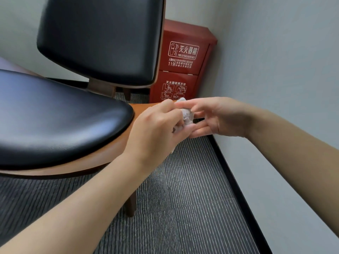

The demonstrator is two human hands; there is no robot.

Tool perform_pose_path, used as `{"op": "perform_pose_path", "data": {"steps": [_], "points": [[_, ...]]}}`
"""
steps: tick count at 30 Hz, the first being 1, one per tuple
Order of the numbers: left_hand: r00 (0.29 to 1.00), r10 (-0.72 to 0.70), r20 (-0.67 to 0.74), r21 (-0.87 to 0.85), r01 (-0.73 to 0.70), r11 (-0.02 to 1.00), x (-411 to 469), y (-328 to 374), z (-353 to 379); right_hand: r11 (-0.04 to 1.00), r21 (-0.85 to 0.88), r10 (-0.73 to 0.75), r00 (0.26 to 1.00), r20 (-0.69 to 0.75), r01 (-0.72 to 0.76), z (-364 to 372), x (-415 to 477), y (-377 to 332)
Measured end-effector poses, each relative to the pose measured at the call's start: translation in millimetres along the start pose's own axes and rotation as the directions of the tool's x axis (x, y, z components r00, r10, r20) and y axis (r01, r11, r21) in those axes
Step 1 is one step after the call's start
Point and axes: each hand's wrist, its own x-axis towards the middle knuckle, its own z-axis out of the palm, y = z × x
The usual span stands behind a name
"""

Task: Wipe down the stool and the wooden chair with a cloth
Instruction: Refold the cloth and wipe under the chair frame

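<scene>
Both hands bunch the cloth off the chair's corner

Just past the seat's wooden rim, the crumpled cloth (187, 116) is pinched by the left hand (156, 129) and right hand (216, 116), fingers closed on it from both sides. The wooden chair (132, 121) has a black padded seat and backrest. Striped carpet (183, 198) lies open below. A red fire extinguisher box (183, 61) fills the corner against the grey wall (284, 70). Most of the cloth is hidden by fingers.

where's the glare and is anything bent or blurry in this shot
Head view: soft window-like sheen on the black seat cushion and the backrest; wide-angle lens bows the baseboard and stretches the forearms; the cloth between both hands is slightly soft, its texture hard to read.
</scene>
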Motion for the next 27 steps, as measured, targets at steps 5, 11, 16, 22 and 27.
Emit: {"op": "perform_pose_path", "data": {"steps": [5, 11, 16, 22, 27], "points": [[0.985, -0.167, 0.043, 0.056, 0.165, 0.985, 5.9, 9.6, 2.2, 0.949, -0.305, -0.092, 0.995, -0.033, 0.078, -5.6, -2.2, 5.3], [0.983, -0.161, 0.088, 0.192, 0.142, 0.971, -14.8, 1.8, 1.1, 0.366, -0.926, -0.535, 0.835, -0.131, 0.089, -2.9, 8.3, 28.1], [0.989, -0.118, 0.090, 0.191, 0.099, 0.977, -26.5, -3.3, -0.2, 0.060, -0.998, -0.645, 0.764, -0.029, 0.014, 6.6, 16.2, 38.4], [0.992, -0.096, 0.079, 0.219, 0.077, 0.973, -50.6, -11.1, -10.7, -0.046, -0.996, -0.693, 0.716, 0.084, 0.072, 36.3, 21.2, 48.6], [0.982, -0.084, 0.172, 0.223, 0.044, 0.974, -79.9, -29.8, -34.3, -0.156, -0.986, -0.701, 0.696, 0.155, 0.062, 55.6, 27.6, 49.8]]}}
